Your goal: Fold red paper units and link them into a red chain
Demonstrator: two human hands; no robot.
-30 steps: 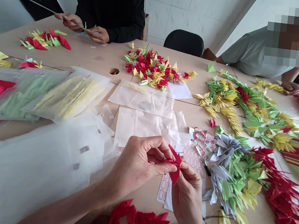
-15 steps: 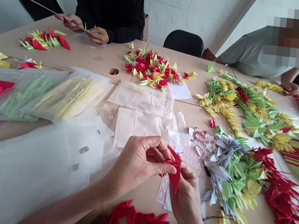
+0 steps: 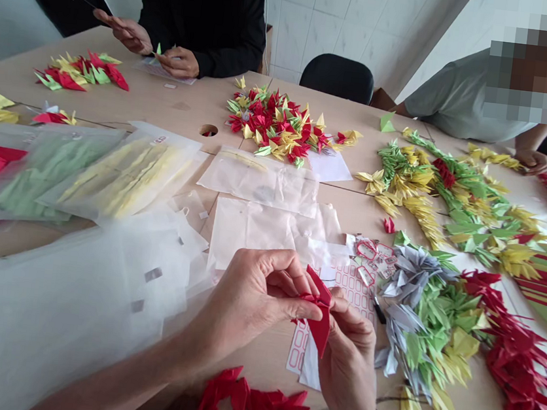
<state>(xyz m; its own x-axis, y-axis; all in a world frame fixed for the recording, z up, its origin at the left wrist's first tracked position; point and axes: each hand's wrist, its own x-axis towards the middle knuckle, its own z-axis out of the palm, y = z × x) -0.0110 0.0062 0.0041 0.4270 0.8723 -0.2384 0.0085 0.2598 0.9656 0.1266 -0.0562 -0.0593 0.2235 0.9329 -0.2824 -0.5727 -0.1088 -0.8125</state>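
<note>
Around your bench [image 3: 158, 110]: person in black [image 3: 198, 19] at your 11 o'clock, black chair [image 3: 337, 77] at 1, person in grey shirt [image 3: 464, 95] at 2. On it, you've got frosted bags [image 3: 126, 175] at 9, translucent plastic [image 3: 59, 306] at 8, red-outlined label sheet [image 3: 356, 285] at 4.

A pale table [image 3: 168, 114] was covered over much of its top.
Large frosted sheets [image 3: 59, 306] lay at the near-left corner, a short red row of folded paper [image 3: 251, 401] by the near edge, flat translucent bags [image 3: 261, 180] mid-table, a mixed red, yellow and green pile [image 3: 282, 127] toward the far edge, and a long red cluster [image 3: 521, 371] down the right side.
</note>
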